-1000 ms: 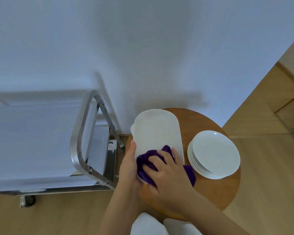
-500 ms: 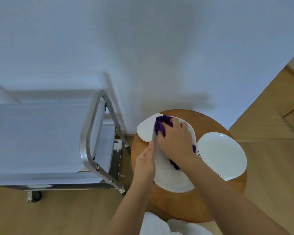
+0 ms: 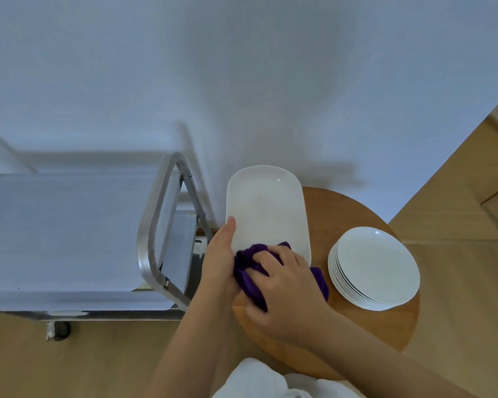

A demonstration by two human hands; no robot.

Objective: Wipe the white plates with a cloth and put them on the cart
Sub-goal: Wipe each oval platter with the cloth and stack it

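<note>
Soft, cool, even light; faint shadows fall on the far wall (image 3: 242, 81). Wide-angle bending curves the edges. Focus is slightly soft throughout, without glare.

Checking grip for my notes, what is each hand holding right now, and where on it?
Left hand holds the platter by its near left edge. Right hand presses the bunched cloth onto the platter's near end.

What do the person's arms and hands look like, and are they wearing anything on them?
Both forearms are bare, with no sleeves in view. The left hand and right hand wear no gloves, and no rings, watch or bracelet show. Fingernails are short and unpainted.
</note>
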